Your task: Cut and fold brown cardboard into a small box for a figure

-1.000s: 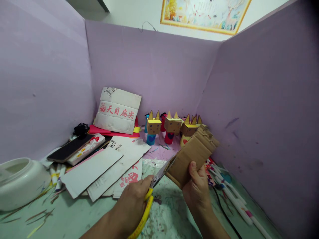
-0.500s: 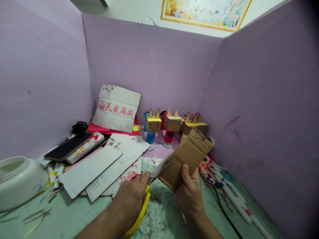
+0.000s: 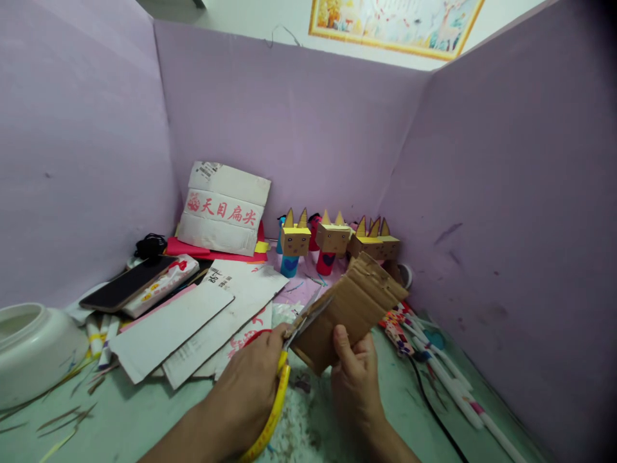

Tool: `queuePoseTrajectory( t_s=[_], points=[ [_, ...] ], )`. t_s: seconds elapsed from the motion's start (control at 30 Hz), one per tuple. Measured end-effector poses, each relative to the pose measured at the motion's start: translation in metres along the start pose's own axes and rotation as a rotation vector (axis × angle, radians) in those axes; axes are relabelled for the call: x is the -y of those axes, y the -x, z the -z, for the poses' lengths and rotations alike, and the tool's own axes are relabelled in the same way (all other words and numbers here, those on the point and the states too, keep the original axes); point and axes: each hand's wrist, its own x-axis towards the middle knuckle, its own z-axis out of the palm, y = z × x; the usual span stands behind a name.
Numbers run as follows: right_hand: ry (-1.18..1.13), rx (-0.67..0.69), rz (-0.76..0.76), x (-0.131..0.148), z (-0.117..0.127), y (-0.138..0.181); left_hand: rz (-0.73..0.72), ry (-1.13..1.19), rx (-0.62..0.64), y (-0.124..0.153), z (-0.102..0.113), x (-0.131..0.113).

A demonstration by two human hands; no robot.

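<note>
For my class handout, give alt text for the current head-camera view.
The left hand holds scissors at the edge of brown cardboard gripped in the right hand. Behind stand small box-headed figures; pale card pieces lie to the left.

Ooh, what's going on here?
A person is busy with cardboard. The left hand grips metal scissors with red-and-yellow handles, their blades at the edge of a flat brown corrugated cardboard piece. The right hand holds that piece. Beyond stand small cardboard-headed figures with pointed ears; flat white cardboard sheets lie to the left.
</note>
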Motion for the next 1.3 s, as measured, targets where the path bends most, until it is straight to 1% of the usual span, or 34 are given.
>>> queuePoseTrajectory(
  t_s=[0.1,0.17,0.33,0.43,0.53,0.6,0.67,0.73,0.77,0.83,0.87,0.97,1.03,1.1,1.17,1.3],
  points=[
    [-0.005,0.017,-0.019,-0.002,0.001,0.002,0.054,-0.144,0.013,-0.001,-0.001,0.004],
    [-0.023,0.035,-0.026,-0.003,0.003,0.001,0.061,-0.201,0.003,-0.002,-0.003,0.008],
    [-0.034,0.033,-0.021,-0.003,0.003,0.000,0.057,-0.234,-0.007,-0.001,-0.012,0.013],
    [-0.033,0.013,-0.020,-0.002,0.000,0.001,0.057,-0.184,-0.021,-0.001,-0.017,0.013],
    [-0.052,-0.001,-0.025,0.001,0.000,0.003,0.014,-0.043,-0.044,-0.001,-0.017,0.012],
    [-0.078,0.010,-0.067,0.005,0.001,0.001,-0.006,0.060,-0.036,-0.002,-0.014,0.011],
    [-0.093,0.042,-0.120,0.011,0.005,-0.005,-0.024,0.125,-0.002,-0.003,-0.011,0.012],
    [-0.112,0.049,-0.124,0.017,0.009,-0.013,-0.047,0.136,0.032,-0.004,-0.008,0.013],
    [-0.118,0.028,-0.102,0.019,0.011,-0.017,-0.056,0.126,0.038,-0.004,-0.008,0.014],
    [-0.103,-0.020,-0.049,0.022,0.014,-0.023,-0.070,0.098,0.031,-0.004,-0.009,0.015],
    [-0.077,-0.018,-0.036,0.023,0.015,-0.024,-0.076,0.091,0.022,-0.004,-0.009,0.015],
    [0.020,0.071,-0.019,0.020,0.016,-0.020,-0.093,0.105,0.015,-0.002,-0.006,0.010],
    [0.040,0.119,-0.013,0.018,0.015,-0.014,-0.096,0.147,0.030,-0.001,0.000,0.004],
    [0.048,0.115,0.003,0.017,0.013,-0.009,-0.085,0.185,0.043,0.000,0.005,-0.001],
    [0.074,0.079,0.032,0.015,0.013,-0.005,-0.060,0.191,0.029,0.000,0.007,-0.003],
    [0.101,0.045,0.037,0.012,0.013,-0.002,-0.050,0.148,-0.023,-0.001,-0.002,0.000]
  ],
)
